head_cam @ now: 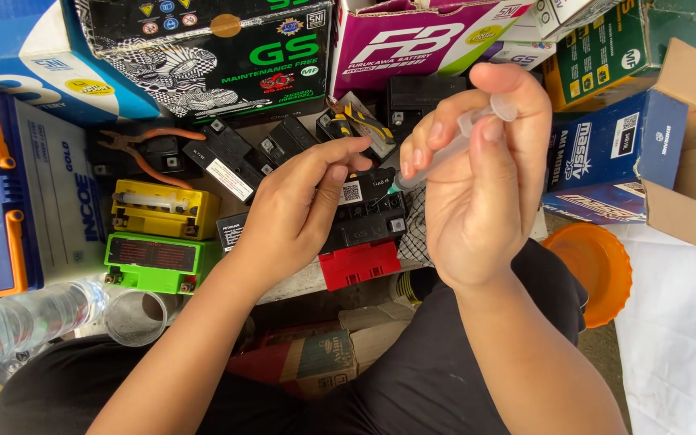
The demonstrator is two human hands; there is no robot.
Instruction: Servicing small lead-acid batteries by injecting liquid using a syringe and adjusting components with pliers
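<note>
My right hand (477,185) grips a clear plastic syringe (477,121), thumb on the plunger end, its needle tip slanting down-left toward a small black battery (368,219). My left hand (300,205) rests on that black battery, fingers curled over its left side and top. A red battery (360,264) sits just below the black one. Both forearms reach in from the bottom of the view over my dark trousers.
Yellow battery (163,208) and green battery (153,262) lie at left, beside a large white-and-blue battery (34,193). Orange-handled pliers (142,153) and several small black batteries sit behind. Battery cartons (227,52) line the back. Clear plastic bottle (26,318), orange lid (594,266), white cloth (678,338).
</note>
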